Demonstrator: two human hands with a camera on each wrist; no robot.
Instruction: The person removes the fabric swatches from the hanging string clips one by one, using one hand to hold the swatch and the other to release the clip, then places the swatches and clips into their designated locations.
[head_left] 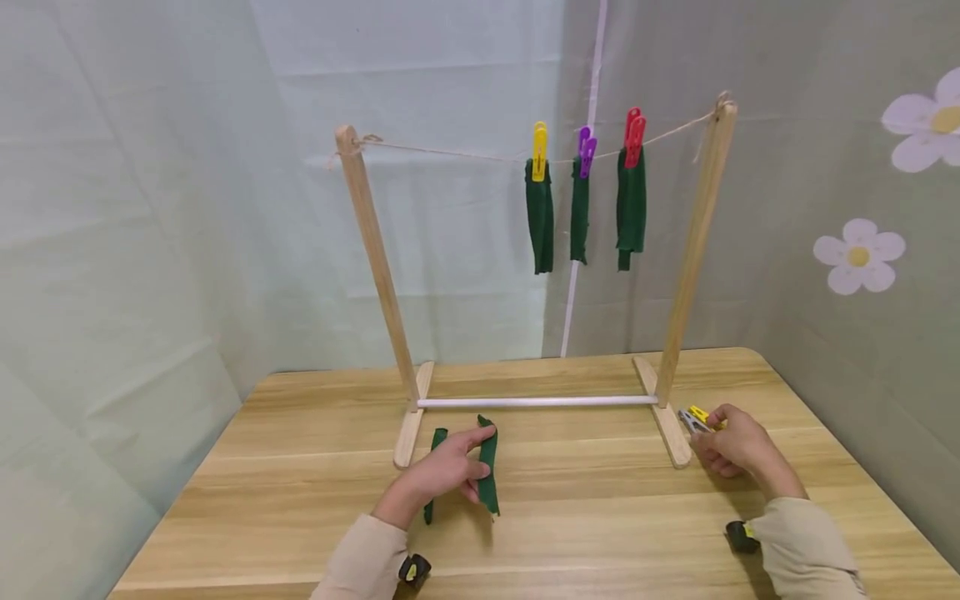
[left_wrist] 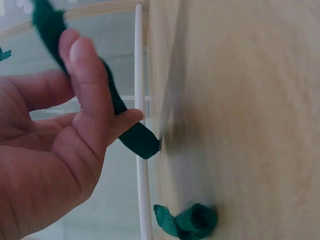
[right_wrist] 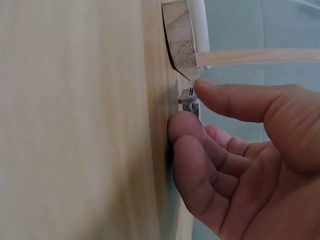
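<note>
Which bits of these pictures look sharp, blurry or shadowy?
Head view: the red clothespin fairly crisp, the backdrop dimmer toward the right; left wrist view: the green cloth strip in the left hand blurred at its upper end, a soft shadow on the table; right wrist view: a dim shadow beside the right hand, the gray clothespin soft and partly hidden.
</note>
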